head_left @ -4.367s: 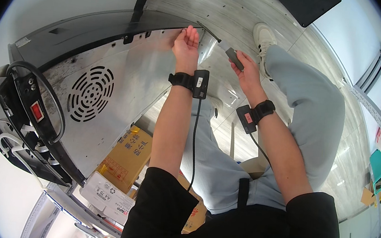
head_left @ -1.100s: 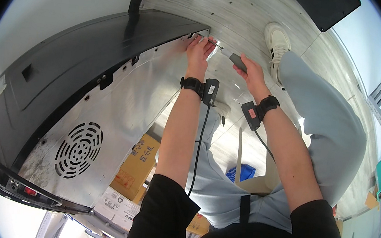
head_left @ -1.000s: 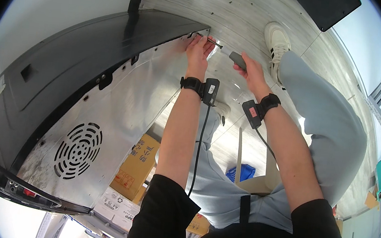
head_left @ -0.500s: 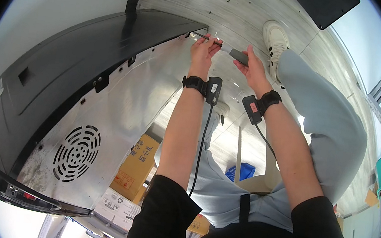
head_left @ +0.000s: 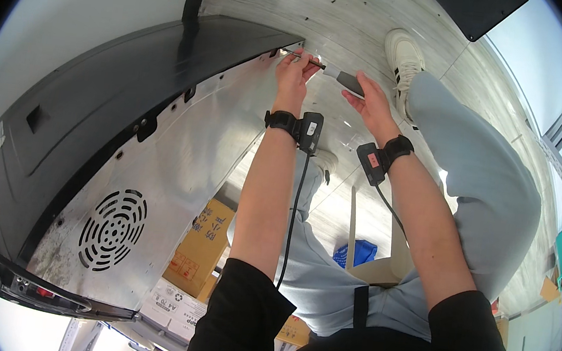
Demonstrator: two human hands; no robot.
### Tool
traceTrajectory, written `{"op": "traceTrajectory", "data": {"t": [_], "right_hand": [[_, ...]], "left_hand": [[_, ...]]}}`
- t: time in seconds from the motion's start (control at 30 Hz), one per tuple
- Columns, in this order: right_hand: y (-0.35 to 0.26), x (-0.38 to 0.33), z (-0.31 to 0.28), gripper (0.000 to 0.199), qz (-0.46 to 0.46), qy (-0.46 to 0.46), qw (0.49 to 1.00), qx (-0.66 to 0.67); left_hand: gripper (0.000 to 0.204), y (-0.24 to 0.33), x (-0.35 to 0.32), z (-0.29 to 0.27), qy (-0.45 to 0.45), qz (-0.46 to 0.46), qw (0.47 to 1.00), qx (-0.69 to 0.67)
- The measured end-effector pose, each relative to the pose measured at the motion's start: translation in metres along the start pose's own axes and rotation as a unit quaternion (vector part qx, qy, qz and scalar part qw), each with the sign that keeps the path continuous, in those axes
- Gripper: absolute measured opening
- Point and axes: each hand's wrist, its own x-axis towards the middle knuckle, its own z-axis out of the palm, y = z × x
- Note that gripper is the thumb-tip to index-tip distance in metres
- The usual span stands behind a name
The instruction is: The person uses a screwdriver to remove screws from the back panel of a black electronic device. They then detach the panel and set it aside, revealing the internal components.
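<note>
Screwdriver (head_left: 338,77) — grey handle, thin metal shaft, lying nearly level at twelve o'clock in the view; the tip points toward ten o'clock and meets the top corner of the appliance's metal back panel (head_left: 179,165), where a screw presumably sits, too small to make out

Right hand (head_left: 369,104) — curled round the grey handle from the four o'clock side, thumb and fingers closed on it; black wrist unit with a cable running down the forearm

Left hand (head_left: 293,74) — fingertips drawn together on the shaft close to the tip, steadying it against the panel corner; a matching black wrist unit and cable below it

Appliance — black casing (head_left: 95,122) above, silver back panel with a round fan grille (head_left: 112,230) toward eight o'clock, tilted on its side across the person's lap

Surroundings — yellow cardboard box (head_left: 201,249) at six o'clock under the panel, a white box beneath it, a blue item (head_left: 355,252) by a wooden stool at five o'clock, a white shoe (head_left: 403,55) on the pale plank floor at one o'clock

Handling note, as a judgement — keep the shaft in line with the fastener, press inward from the handle while turning, let the left fingers only guide so the tip stays seated, and hold the panel still against the lap
</note>
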Motion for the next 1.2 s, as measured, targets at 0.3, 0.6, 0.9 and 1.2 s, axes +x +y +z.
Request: {"op": "traceTrajectory", "data": {"t": [0.3, 0.6, 0.9, 1.2], "right_hand": [[0.006, 0.009, -0.012, 0.025, -0.028, -0.047, 0.998, -0.034], [0.002, 0.002, -0.004, 0.027, 0.013, 0.033, 0.999, -0.017], [0.005, 0.005, -0.010, 0.034, 0.035, 0.026, 0.998, -0.053], [0.004, 0.008, -0.006, 0.038, 0.049, 0.027, 0.996, -0.072]], "left_hand": [[0.020, 0.001, -0.006, 0.006, 0.011, -0.010, 0.998, -0.062], [0.014, -0.011, -0.002, -0.002, 0.003, 0.006, 1.000, -0.018], [0.013, -0.008, -0.005, 0.004, 0.014, 0.024, 1.000, -0.007], [0.011, -0.007, -0.002, 0.002, 0.041, 0.023, 0.998, -0.029]]}}
